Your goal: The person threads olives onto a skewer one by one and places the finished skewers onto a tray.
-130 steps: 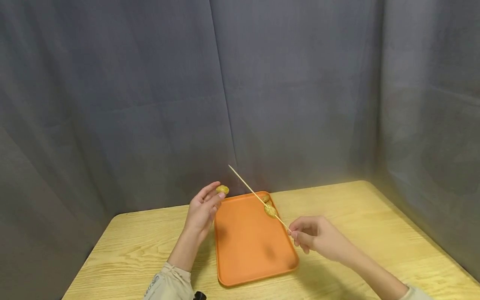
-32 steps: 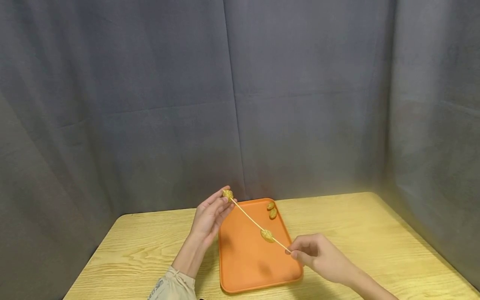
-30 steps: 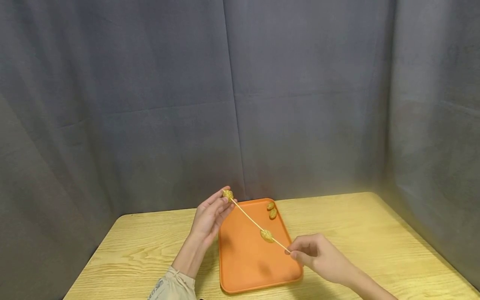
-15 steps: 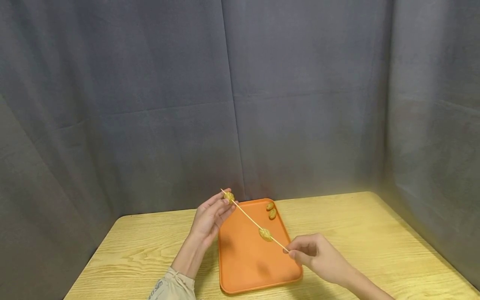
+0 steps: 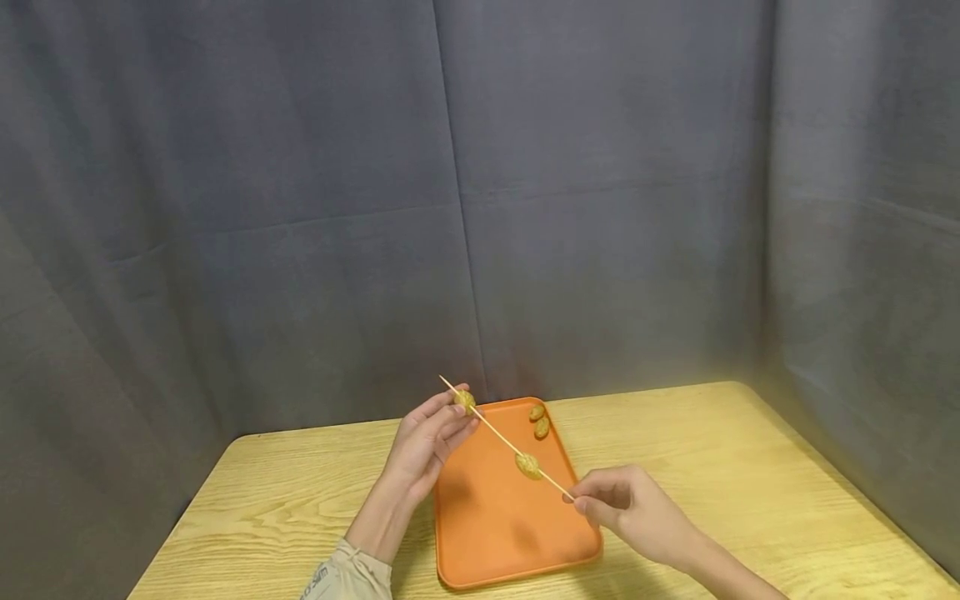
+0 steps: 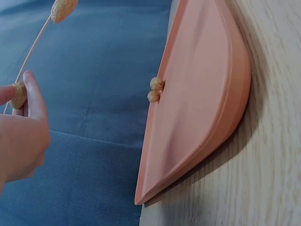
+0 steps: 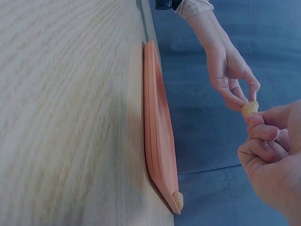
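The head view looks forward and down from above the orange tray [image 5: 491, 533] and wooden table [image 5: 300, 475]; the grey curtain [image 5: 480, 208] fills its upper part. The left wrist view, turned sideways, lies close to the left hand [image 6: 23, 141]. The right wrist view, also sideways, lies close to the right hand [image 7: 277, 162], looking low across the table. All three share the tray; head and right wrist share both hands.

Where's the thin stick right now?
In the head view, the stick slants over the orange tray, from the right hand through the yellow piece in the left hand.
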Available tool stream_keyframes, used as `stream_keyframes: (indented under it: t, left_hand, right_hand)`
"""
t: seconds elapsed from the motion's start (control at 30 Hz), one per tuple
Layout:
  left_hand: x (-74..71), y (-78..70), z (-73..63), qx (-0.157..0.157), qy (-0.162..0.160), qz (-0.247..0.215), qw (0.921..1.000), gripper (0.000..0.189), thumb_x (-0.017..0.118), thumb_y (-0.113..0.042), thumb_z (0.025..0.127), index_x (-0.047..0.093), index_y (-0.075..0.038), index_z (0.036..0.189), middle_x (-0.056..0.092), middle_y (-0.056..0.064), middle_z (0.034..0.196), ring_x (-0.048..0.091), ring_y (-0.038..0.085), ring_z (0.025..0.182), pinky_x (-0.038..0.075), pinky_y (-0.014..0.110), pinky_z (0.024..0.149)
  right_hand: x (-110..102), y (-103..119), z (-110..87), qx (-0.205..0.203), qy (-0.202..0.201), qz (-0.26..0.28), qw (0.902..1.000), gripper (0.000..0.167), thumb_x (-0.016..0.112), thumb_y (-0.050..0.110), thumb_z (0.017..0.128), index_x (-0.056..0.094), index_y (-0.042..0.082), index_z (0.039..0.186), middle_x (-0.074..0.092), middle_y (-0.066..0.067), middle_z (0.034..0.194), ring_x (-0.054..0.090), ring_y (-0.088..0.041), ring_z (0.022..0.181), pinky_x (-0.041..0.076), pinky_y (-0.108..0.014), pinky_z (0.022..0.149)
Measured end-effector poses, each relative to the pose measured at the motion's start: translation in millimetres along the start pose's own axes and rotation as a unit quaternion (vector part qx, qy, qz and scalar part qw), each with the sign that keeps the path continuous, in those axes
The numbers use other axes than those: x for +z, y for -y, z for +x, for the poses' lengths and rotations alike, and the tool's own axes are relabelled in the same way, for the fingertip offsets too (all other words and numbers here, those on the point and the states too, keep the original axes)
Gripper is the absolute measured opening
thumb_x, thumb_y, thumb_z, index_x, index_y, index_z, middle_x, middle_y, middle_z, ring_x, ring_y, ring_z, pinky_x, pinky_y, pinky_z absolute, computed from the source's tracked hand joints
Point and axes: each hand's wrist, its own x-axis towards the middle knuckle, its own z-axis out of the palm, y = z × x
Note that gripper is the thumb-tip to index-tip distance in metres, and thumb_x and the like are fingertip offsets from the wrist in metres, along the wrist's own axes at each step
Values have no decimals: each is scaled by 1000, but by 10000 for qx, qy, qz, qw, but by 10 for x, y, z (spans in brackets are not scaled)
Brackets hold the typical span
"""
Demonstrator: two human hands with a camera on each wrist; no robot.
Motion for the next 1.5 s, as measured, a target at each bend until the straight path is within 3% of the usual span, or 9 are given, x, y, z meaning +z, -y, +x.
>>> stream_keyframes:
  t: [0.17,0.3,0.47,0.73,1.0,1.17,1.33,1.5]
  left_hand:
    - [-14,-54,-20,-189,293,93,9993,46,62,-2,94,50,3,137,57,10,133,65,27,120,50,40,108]
    - [0,-43,-9,-242,219,160,9993,49,64,-3,92,50,6,138,53,9,143,64,21,118,49,39,109]
    - [21,-1,5,-266,96,222,9994,48,64,-2,92,51,8,137,56,8,141,66,18,115,51,37,106]
    - [60,26,-24,-279,42,330,9991,30,69,-4,90,63,1,119,58,9,140,66,21,114,52,39,105]
    - [117,70,-42,-308,69,402,9987,28,69,-2,89,65,2,116,60,8,137,68,19,110,52,41,106]
    - [156,93,-51,-385,100,432,9983,25,70,-3,89,65,0,113,61,7,137,68,18,107,53,40,105]
    - [164,101,-73,-439,250,616,9968,33,70,-5,90,61,3,121,57,7,139,66,21,113,52,39,106]
    - [175,103,-93,-448,326,689,9961,25,73,-6,89,64,1,111,64,5,119,68,22,109,53,40,105]
  right_hand:
    - [2,-1,-8,-277,-1,78,9996,16,61,11,99,73,4,106,71,5,86,61,0,72,58,-27,66]
    - [1,2,-15,-332,-26,170,9993,16,61,9,99,73,3,107,66,11,80,56,1,68,56,-27,64]
    - [-1,6,-22,-219,-48,228,9995,17,60,10,99,73,3,108,68,11,84,58,0,71,57,-28,67]
    - [7,-5,-18,-200,-131,124,9996,18,62,12,98,74,3,108,68,11,77,63,-5,72,57,-26,76]
    - [3,-22,-20,-85,-178,125,9997,19,63,13,98,74,2,108,70,9,79,70,-8,84,56,-24,84]
    - [4,-20,-17,-110,-242,47,9996,19,63,13,98,75,2,108,70,9,78,68,-7,82,57,-24,82]
    - [5,-6,-11,-116,-344,-56,9993,18,64,13,97,75,3,107,71,9,80,66,-7,76,57,-25,76]
    - [10,-8,-8,-59,-385,-66,9992,18,65,14,97,75,3,107,72,8,81,65,-5,74,57,-25,73]
